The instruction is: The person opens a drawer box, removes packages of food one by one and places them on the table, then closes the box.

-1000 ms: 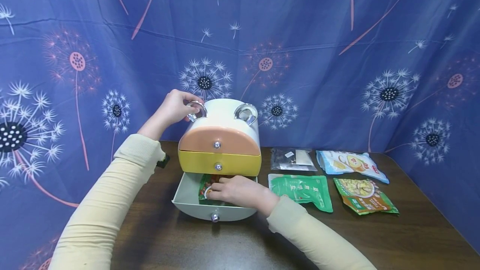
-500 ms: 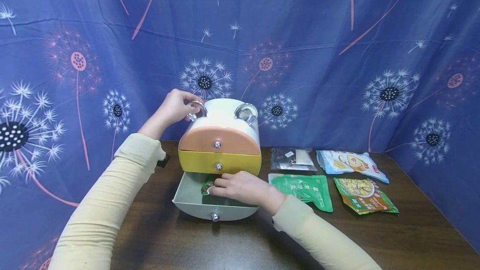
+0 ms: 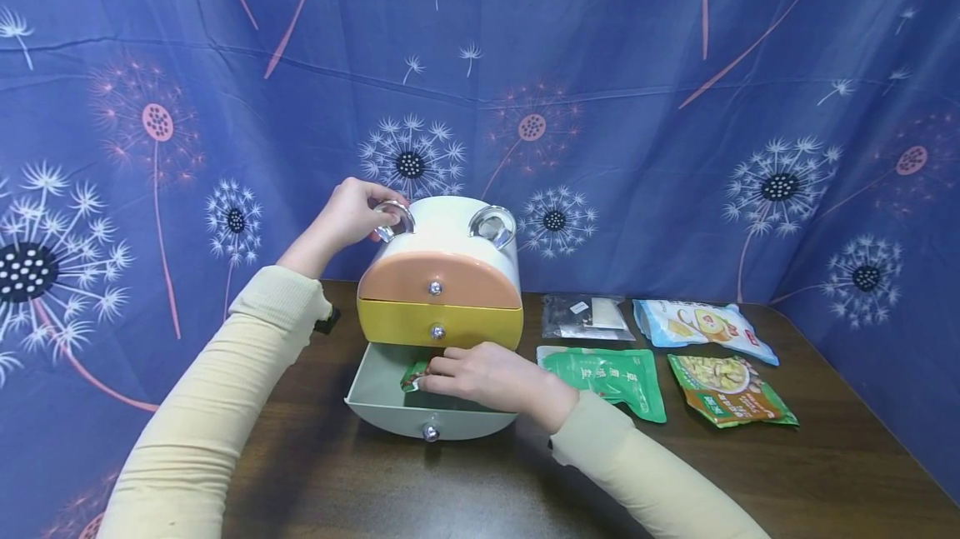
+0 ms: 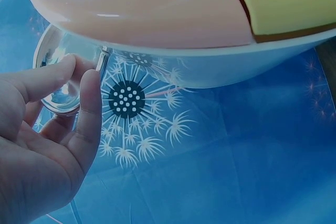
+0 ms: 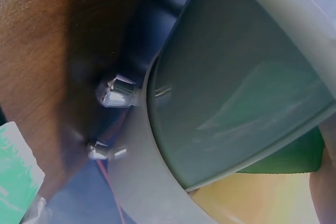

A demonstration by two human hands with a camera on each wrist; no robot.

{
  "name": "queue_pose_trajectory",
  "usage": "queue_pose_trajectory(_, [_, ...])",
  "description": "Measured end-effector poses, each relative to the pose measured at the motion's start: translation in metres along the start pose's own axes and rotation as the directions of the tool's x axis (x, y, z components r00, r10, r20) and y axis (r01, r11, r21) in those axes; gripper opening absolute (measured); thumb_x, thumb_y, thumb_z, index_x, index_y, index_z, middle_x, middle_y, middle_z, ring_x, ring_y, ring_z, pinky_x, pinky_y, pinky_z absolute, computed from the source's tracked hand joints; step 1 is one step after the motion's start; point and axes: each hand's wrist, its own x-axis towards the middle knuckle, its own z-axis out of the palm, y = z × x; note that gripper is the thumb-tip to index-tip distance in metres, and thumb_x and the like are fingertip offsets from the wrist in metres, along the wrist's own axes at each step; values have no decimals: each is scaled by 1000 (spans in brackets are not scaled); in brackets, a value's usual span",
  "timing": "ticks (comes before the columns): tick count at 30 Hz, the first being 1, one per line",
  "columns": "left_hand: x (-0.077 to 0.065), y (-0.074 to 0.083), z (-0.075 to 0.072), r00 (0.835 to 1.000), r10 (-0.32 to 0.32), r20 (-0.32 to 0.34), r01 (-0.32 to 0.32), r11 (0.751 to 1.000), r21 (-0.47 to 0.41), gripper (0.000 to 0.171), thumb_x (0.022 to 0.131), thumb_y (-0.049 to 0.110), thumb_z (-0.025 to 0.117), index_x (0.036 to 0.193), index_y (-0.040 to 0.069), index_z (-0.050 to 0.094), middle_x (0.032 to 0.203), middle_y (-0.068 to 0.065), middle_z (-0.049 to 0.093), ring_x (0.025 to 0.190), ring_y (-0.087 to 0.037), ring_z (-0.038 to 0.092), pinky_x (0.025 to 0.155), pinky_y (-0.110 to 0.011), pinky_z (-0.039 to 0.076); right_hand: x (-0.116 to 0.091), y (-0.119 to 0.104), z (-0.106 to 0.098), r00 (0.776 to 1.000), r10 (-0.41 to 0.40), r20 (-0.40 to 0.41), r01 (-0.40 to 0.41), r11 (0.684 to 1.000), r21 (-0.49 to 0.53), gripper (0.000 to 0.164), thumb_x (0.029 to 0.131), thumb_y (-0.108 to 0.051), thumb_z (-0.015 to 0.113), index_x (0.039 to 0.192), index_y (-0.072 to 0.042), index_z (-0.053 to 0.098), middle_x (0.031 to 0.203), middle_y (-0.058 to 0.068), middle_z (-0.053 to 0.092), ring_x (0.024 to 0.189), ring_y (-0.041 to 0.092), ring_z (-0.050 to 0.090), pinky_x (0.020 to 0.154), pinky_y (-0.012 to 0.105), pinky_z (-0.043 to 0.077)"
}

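In the head view my left hand [image 3: 351, 211] holds the left silver ear [image 3: 394, 222] of a white, frog-shaped drawer box [image 3: 448, 227]. The left wrist view shows its thumb and fingers pinching that shiny ear [image 4: 59, 95]. My right hand [image 3: 487, 376] reaches into the pulled-out grey-green bottom drawer [image 3: 375, 376], fingers curled on a green snack packet [image 3: 412, 376]. Most of this packet is hidden beneath the hand. A serrated edge of the green packet [image 5: 286, 153] shows beside the fingers in the right wrist view.
The orange drawer [image 3: 405, 276] and yellow drawer [image 3: 401, 322] above are closed. On the wooden table [image 3: 360, 489], right of the box, lie a clear bag [image 3: 573, 321], a green pouch [image 3: 607, 381], a light blue bag [image 3: 701, 325] and a green-orange packet [image 3: 727, 389].
My right hand has shifted slightly right and up within the drawer. Less of the green packet shows past its fingertips. The left hand stays on the ear.
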Motion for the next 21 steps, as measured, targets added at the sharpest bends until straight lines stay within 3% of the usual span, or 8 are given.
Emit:
queue_pose_trajectory(4, [0, 0, 0, 1000, -2, 2, 2, 1000, 0, 23, 88, 12, 67, 110, 15, 71, 107, -9, 67, 51, -17, 61, 54, -28, 53, 0, 0, -3, 1000, 0, 3, 0, 1000, 16, 36, 93, -7, 42, 119, -25, 59, 105, -12, 59, 85, 6, 54, 52, 15, 39])
queue_pose_trajectory(14, [1, -2, 0, 1000, 4, 5, -4, 1000, -9, 23, 88, 12, 66, 111, 14, 70, 108, -10, 68, 52, -17, 62, 53, -28, 53, 2, -3, -21, 999, 27, 32, -28, 998, 54, 36, 93, -5, 52, 123, -25, 55, 106, -13, 57, 88, 5, 52, 53, 18, 42])
queue_pose_trajectory(21, [2, -2, 0, 1000, -1, 5, 1, 1000, -8, 23, 88, 12, 66, 111, 15, 70, 108, -9, 68, 52, -17, 63, 53, -28, 53, 3, -5, -31, 999, 24, 29, -26, 997, 71, 37, 93, -3, 52, 123, -23, 54, 106, -13, 56, 87, 5, 51, 51, 18, 40])
